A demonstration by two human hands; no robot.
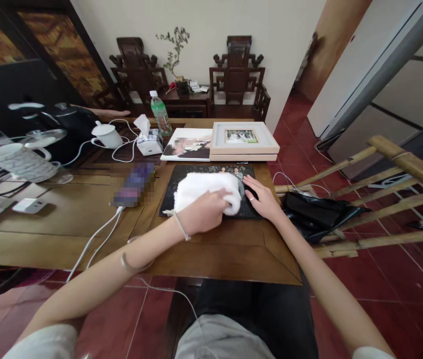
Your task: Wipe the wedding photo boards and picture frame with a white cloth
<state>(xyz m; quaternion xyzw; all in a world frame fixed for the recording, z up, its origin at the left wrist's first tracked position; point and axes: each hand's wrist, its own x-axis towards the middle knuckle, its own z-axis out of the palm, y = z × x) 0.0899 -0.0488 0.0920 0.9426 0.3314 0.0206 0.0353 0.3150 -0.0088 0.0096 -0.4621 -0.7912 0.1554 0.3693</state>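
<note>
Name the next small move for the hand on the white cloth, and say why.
Probably slide the white cloth toward the far edge of the dark photo panel: the left hand holds it over the panel's middle, that edge shows uncovered, and the right hand lies at its right side.

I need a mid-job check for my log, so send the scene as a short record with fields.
Left hand: gripping the white cloth
Right hand: laid palm-down at the right side of the dark photo panel
White cloth: bunched, resting on the panel
Dark photo panel: on the wooden table, picture partly covered by the cloth
Beyond panel: stacked frames, green-labelled bottle, tissue box
Left of panel: blurred device with a white cable
</note>
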